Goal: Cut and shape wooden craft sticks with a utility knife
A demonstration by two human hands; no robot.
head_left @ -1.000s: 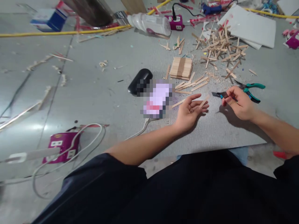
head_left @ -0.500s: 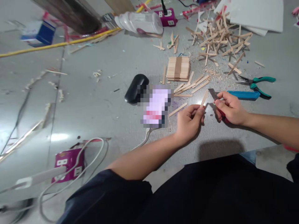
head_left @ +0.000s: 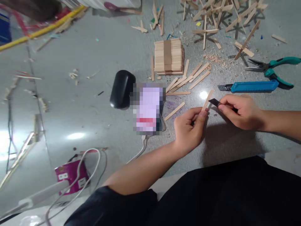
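My left hand (head_left: 189, 133) is closed, pinching a flat wooden craft stick (head_left: 208, 99) whose far end points up and to the right. In my right hand (head_left: 243, 111) is a knife (head_left: 214, 102); its dark, slanted blade sticks out past my thumb and forefinger, and its handle is hidden in the fist. The blade's tip is at the stick's right edge; I cannot tell whether it touches. Just beyond my right hand lies a blue utility cutter (head_left: 254, 86), its blade partly out. A loose craft stick (head_left: 174, 111) lies left of my left hand.
A banded bundle of craft sticks (head_left: 160, 58) stands behind several loose ones. Green-handled pliers (head_left: 268, 67) lie at the right, with crossed sticks (head_left: 221, 14) at the back. A phone (head_left: 147, 105) on a cable and a black case (head_left: 122, 89) sit left; a purple power strip (head_left: 72, 175) is front left.
My view has shifted closer and down toward the table. The knife's blade has come from beyond the stick's tip to its right edge, and more of the blue cutter shows.
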